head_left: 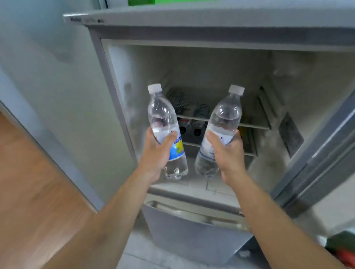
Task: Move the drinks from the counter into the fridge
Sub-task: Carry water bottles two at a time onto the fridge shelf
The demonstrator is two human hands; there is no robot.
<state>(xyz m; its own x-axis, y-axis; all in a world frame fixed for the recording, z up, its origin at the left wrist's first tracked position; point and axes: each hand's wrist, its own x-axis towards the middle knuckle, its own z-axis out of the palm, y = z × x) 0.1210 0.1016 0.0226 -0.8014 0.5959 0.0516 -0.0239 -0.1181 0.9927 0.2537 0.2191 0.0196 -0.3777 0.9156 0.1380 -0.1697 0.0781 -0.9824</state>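
Note:
I stand in front of an open silver fridge point(99, 63). My left hand point(156, 153) grips a clear water bottle point(163, 119) with a white cap and a blue-and-yellow label around its middle. My right hand point(226, 153) grips a second clear water bottle point(224, 115) with a white cap, tilted slightly right. Both bottles are held upright just in front of the fridge's open compartment, above its bottom floor point(194, 185). Behind them, wire shelves point(249, 125) hold several dark bottles point(192, 128) lying with their caps toward me.
The fridge door point(318, 153) stands open at the right. A closed lower drawer point(192, 226) with a handle sits below the compartment. A wooden surface point(28, 182) lies at the left. Something green point(142, 2) rests on top of the fridge.

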